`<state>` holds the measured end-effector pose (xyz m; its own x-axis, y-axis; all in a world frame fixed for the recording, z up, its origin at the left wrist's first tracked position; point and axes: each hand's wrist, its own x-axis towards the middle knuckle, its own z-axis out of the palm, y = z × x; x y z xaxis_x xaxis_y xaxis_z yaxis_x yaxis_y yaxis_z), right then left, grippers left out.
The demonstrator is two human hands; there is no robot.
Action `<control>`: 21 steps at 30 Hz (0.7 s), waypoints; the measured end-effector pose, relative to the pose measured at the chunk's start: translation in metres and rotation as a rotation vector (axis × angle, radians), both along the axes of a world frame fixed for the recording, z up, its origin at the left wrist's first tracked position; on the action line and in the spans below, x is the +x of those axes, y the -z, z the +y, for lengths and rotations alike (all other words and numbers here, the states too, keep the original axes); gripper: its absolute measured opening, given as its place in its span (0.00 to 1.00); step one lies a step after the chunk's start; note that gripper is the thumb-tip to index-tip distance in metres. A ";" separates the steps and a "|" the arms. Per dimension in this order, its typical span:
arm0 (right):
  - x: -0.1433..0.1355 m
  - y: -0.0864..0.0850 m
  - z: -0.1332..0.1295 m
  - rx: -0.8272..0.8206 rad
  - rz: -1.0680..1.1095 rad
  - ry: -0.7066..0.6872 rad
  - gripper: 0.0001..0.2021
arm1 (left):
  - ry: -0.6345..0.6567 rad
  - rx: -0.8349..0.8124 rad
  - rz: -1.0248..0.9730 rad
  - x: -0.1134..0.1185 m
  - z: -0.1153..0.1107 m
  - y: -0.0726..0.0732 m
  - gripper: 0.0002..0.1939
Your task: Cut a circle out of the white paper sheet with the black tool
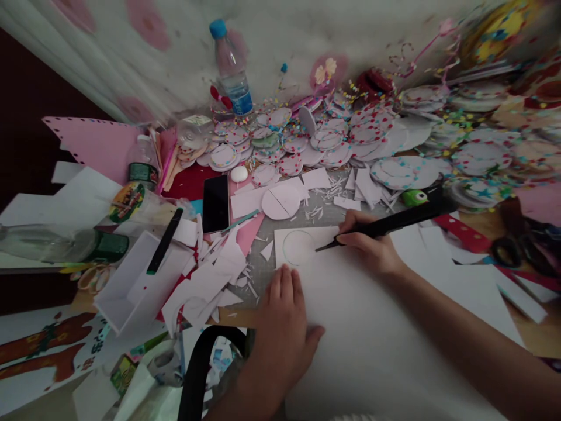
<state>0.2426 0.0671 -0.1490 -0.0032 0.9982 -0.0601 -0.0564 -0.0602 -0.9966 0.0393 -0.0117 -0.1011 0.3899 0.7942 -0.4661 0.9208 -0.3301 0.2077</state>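
Observation:
A large white sheet (350, 327) lies in front of me, with a thin circle outline (300, 247) near its upper left corner. My left hand (284, 327) rests flat on the sheet's left side, fingers stretched out, fingertips just below the circle. My right hand (370, 245) is closed around a black utility knife (394, 221), held at a low slant. Its narrow tip points left and sits just right of the circle, close to the paper; whether it touches I cannot tell. Above the sheet lies a white paper disc (281, 199) with a dark line across it.
Paper scraps (214, 275) and a black phone (216, 203) lie to the left, beside an open white box (135, 280) with a dark marker (165, 241) across it. Decorated paper discs (324, 137) pile along the back near a water bottle (232, 70). Scissors (521, 245) lie right.

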 end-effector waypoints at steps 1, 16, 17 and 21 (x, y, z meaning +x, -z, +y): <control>0.001 0.000 0.001 0.006 -0.004 -0.007 0.10 | -0.003 0.008 -0.001 0.000 0.000 0.001 0.44; -0.001 -0.003 -0.001 0.074 -0.143 -0.211 0.13 | -0.004 0.046 0.004 0.005 -0.001 0.003 0.42; -0.001 -0.003 0.000 0.072 -0.138 -0.203 0.13 | -0.004 0.043 0.005 0.005 -0.001 0.003 0.42; -0.002 -0.004 0.000 0.064 -0.158 -0.205 0.12 | -0.008 0.018 0.010 0.007 0.000 0.002 0.42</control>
<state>0.2401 0.0675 -0.1452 -0.2014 0.9794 -0.0124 0.1067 0.0094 -0.9942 0.0461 -0.0121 -0.1031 0.3786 0.8057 -0.4556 0.9255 -0.3259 0.1928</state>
